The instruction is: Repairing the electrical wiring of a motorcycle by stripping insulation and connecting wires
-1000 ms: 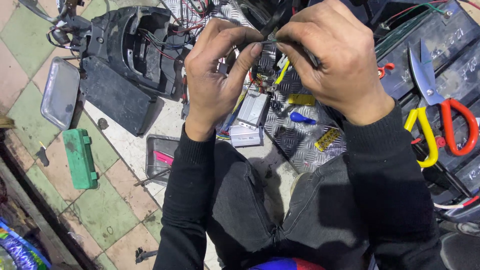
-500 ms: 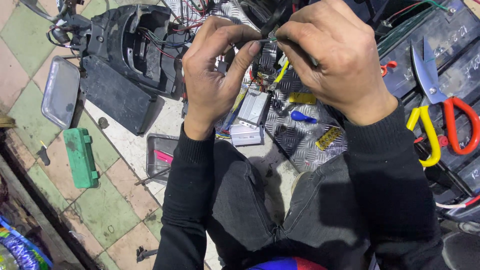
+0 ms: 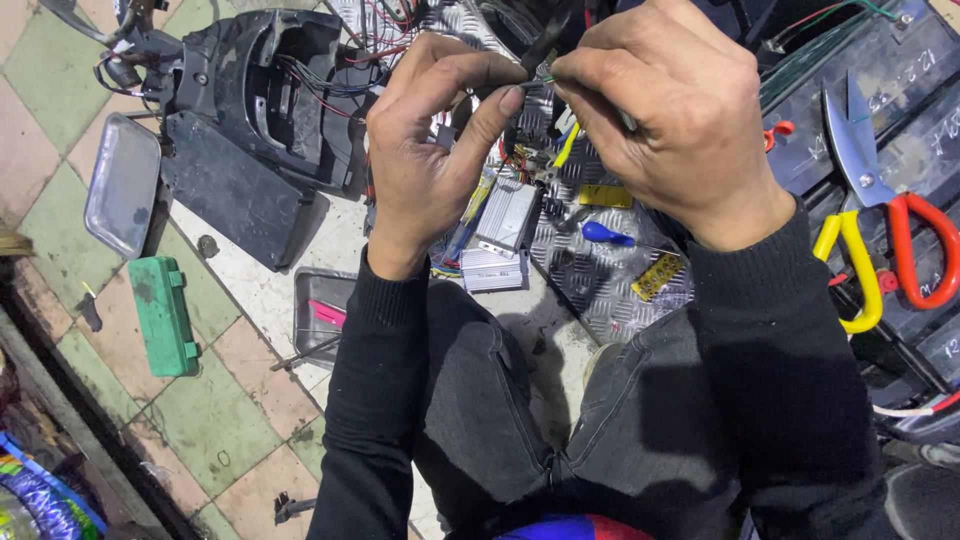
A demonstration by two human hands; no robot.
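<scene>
My left hand (image 3: 432, 150) and my right hand (image 3: 668, 120) meet at the top centre, fingertips pinched together on a thin dark wire (image 3: 535, 75) that runs up out of view. Below the hands a silver finned controller box (image 3: 500, 235) lies on checkered metal plate (image 3: 600, 280), with coloured wires (image 3: 465, 215) beside it. A blue-handled screwdriver (image 3: 605, 235) and two yellow labelled pieces (image 3: 658, 275) lie on the same plate. Both sleeves are black.
A black plastic scooter panel (image 3: 250, 120) with loose wiring lies upper left, beside a mirror (image 3: 122, 185). A green case (image 3: 165, 315) and a small metal tray (image 3: 320, 315) rest on the tiled floor. Scissors with yellow and red handles (image 3: 880, 240) lie on black batteries at right.
Both hands stay pinched on the wire at the same spot; the fingers have shifted only slightly. Nothing else has moved.
</scene>
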